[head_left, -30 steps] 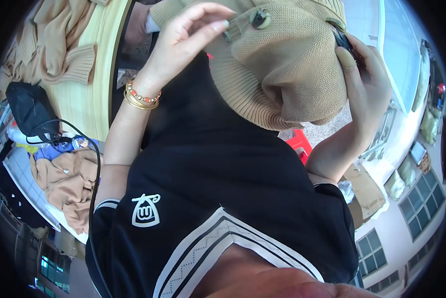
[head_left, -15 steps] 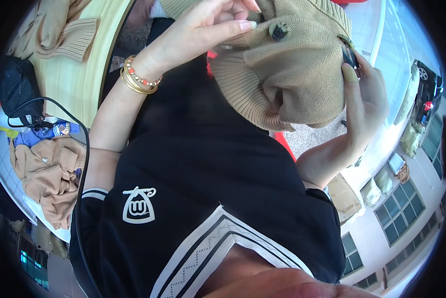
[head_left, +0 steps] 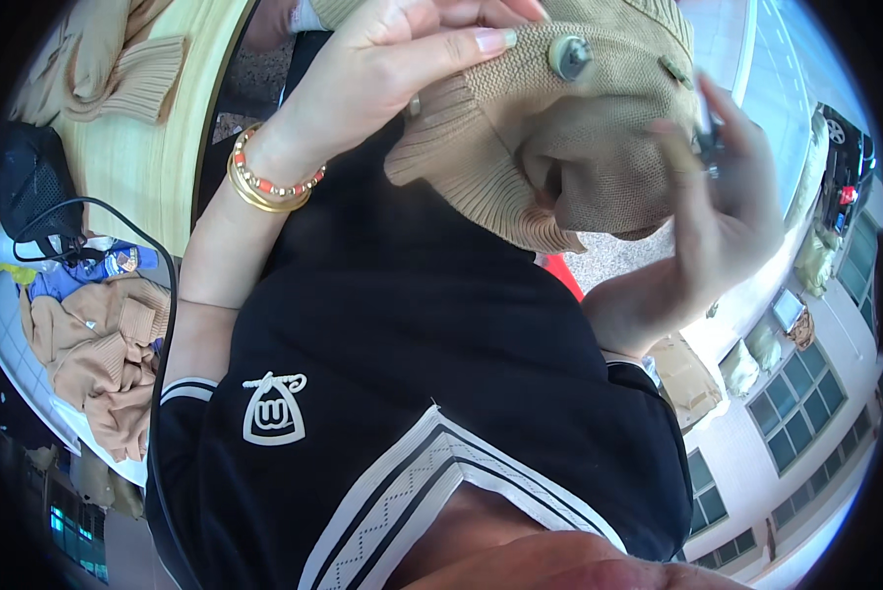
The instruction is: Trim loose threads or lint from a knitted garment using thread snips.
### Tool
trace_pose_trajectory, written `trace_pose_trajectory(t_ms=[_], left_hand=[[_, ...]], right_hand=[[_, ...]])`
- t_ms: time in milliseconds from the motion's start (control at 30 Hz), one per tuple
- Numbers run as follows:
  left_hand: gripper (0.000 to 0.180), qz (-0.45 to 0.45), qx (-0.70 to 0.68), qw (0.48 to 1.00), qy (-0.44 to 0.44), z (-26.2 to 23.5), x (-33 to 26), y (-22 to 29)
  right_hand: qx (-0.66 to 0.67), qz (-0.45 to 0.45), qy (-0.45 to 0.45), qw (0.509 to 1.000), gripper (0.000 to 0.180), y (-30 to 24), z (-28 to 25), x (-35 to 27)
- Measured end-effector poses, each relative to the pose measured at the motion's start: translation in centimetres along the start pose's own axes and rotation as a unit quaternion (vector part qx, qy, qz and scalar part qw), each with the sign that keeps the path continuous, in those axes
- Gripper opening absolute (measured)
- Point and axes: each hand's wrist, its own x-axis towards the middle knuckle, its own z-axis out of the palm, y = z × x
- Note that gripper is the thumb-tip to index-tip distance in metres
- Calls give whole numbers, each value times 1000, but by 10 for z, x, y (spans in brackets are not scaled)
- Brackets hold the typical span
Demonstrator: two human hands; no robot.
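A tan knitted cardigan (head_left: 618, 138) with a ribbed hem lies bunched at the top of the view, over my lap. Two buttons show on its band: a round pale-and-dark button (head_left: 570, 57) and another button (head_left: 674, 69), seen nearly edge-on. My left hand (head_left: 431, 49), with bracelets at the wrist, pinches the band left of the round button; part of its fingers runs out of view. On the cardigan's right side is my right hand (head_left: 722, 192), smeared by motion. Between its thumb and fingers sits a small dark, shiny tool (head_left: 707, 147), its kind too blurred to tell.
At the left stands a light wooden table (head_left: 136, 167) with another tan knit piece (head_left: 126, 79) on it. Below are a black mesh bag (head_left: 36, 182) with a cord and a heap of tan knitwear (head_left: 102, 344). A cardboard box (head_left: 685, 382) stands at the right.
The cardigan has shifted and turned slightly, so the round button faces up more. My left hand slid a little right along the band. My right hand moved slightly down and right, its fingers looser.
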Motion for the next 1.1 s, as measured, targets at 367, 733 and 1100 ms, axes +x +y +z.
trace_pose_trajectory(t_ms=[367,733,1100], left_hand=[[19,-329,47,911,244,41,11,56],[22,-197,403,888,97,44,17,43],[11,321,220,903,183,27,28,-26]], right_hand=[[48,-148,-112,982,44,18,26,13],[133,-51,-98,985,37,24,31,8],[174,-49,-99,979,33,27,39,8]])
